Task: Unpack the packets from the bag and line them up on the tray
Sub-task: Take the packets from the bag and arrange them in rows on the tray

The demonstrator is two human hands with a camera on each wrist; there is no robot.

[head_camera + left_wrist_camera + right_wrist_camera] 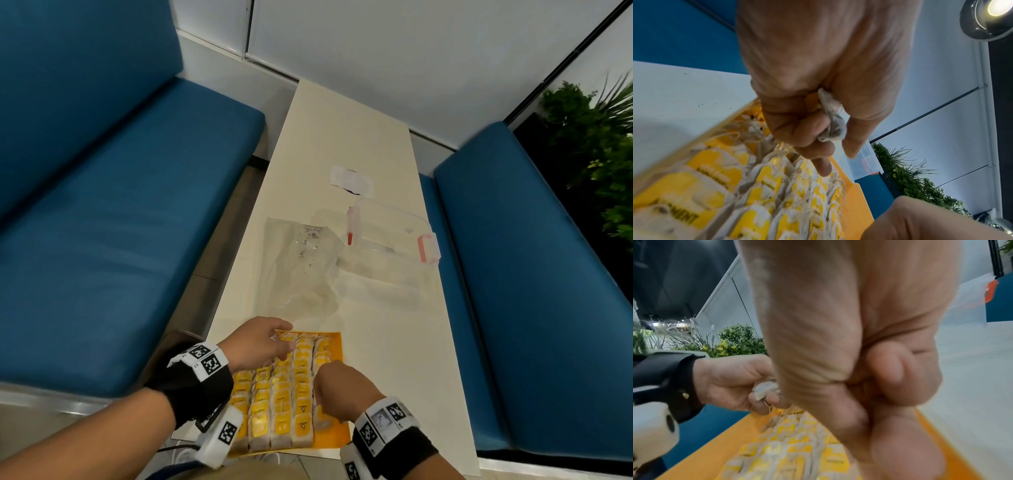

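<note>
An orange tray point(334, 437) lies at the near end of the cream table, filled with rows of yellow-and-white packets point(281, 404). My left hand point(263, 339) hovers over the tray's far left corner and grips a crumpled white packet point(831, 118) between thumb and curled fingers. My right hand point(342, 387) sits over the tray's right side, knuckles up, fingers curled into a fist just above the packets; nothing shows inside it in the right wrist view. The clear plastic bag point(301, 260) lies flat and looks empty beyond the tray.
A clear lidded box with red clips point(394, 240) sits right of the bag, and a white wrapper point(351, 180) lies farther back. Blue benches point(120, 222) flank the narrow table point(376, 342) on both sides. A green plant point(599, 137) stands at the far right.
</note>
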